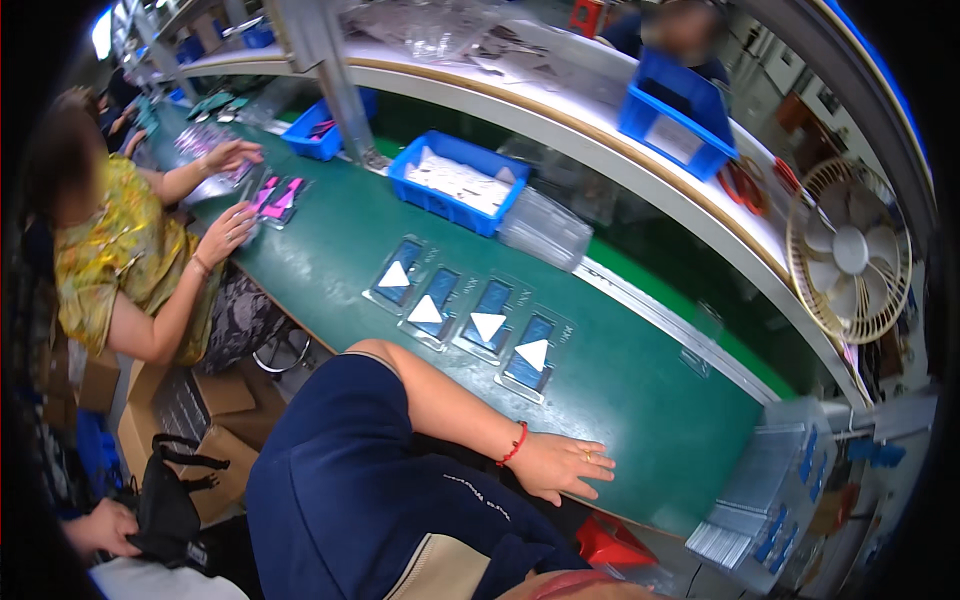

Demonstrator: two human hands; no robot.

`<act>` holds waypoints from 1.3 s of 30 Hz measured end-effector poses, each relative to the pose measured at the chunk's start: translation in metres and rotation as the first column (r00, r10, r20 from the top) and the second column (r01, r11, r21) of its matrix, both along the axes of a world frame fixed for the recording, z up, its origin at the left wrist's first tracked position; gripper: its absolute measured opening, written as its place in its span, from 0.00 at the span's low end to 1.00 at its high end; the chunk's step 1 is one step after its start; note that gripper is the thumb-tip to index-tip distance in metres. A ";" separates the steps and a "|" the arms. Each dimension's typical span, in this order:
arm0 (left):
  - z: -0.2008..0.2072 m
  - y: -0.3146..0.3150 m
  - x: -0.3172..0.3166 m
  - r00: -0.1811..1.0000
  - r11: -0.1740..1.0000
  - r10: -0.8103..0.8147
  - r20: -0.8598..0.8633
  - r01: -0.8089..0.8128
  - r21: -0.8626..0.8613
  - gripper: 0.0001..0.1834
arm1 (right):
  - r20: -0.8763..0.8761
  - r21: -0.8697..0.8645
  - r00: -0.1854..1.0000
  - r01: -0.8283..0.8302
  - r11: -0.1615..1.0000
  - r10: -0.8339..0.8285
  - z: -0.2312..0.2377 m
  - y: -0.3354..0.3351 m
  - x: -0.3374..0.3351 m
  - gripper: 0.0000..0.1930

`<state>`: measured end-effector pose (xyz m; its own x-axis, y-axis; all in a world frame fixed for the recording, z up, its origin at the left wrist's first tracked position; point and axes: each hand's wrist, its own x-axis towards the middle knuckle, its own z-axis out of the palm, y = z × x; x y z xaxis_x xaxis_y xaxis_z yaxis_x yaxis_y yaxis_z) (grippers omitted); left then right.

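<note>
My left hand (570,465), with a red cord bracelet at the wrist and a ring, rests palm down on the near edge of the green worktable (640,420). Its fingers are apart and hold nothing. Up and to the left of it, several clear plastic blister packs (532,375) lie in a slanting row. Each has a dark blue insert and a white triangular piece. The closest pack is a short way from my fingers, not touched. My right hand is out of the picture.
Blue bins (458,182) and a clear plastic tray (548,228) line the far edge. A fan (850,250) stands right, above stacked clear plastic sheets (760,490). At left, a co-worker (130,250) handles pink-and-black packs (278,200). Another person's hand (105,527) touches a black bag.
</note>
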<state>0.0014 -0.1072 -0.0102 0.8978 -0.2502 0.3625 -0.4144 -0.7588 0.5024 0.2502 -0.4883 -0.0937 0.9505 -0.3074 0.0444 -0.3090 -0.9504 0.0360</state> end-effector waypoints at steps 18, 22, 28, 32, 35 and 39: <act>-0.007 0.000 0.000 0.997 1.000 -0.006 0.083 0.008 -0.030 0.31 | -0.119 0.355 0.697 -0.635 0.686 0.707 -0.191 0.077 -0.050 0.22; -0.005 0.000 -0.001 0.997 1.000 -0.009 0.083 0.011 -0.021 0.31 | -0.137 0.407 0.690 -0.615 0.675 0.711 -0.200 0.114 -0.044 0.21; -0.004 0.001 -0.001 0.997 0.999 -0.009 0.072 0.012 -0.037 0.31 | -0.183 0.478 0.700 -0.550 0.685 0.690 -0.208 0.145 -0.047 0.19; -0.009 -0.001 0.000 0.996 1.000 0.012 0.091 -0.011 -0.016 0.30 | -0.205 0.522 0.706 -0.507 0.686 0.678 -0.209 0.158 -0.043 0.18; 0.002 0.000 -0.001 0.973 0.985 0.169 0.159 -0.174 0.019 0.29 | -0.217 0.557 0.710 -0.474 0.682 0.671 -0.206 0.169 -0.041 0.17; 0.028 0.027 -0.004 0.655 0.646 0.718 0.236 -0.753 0.124 0.33 | -0.231 0.592 0.729 -0.419 0.688 0.644 -0.203 0.166 -0.034 0.16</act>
<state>-0.0031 -0.0803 0.0182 0.7533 0.3888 0.5305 0.2682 -0.9181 0.2920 0.2160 -0.3228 -0.2965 0.8462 0.3856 -0.3677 0.1926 -0.8648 -0.4637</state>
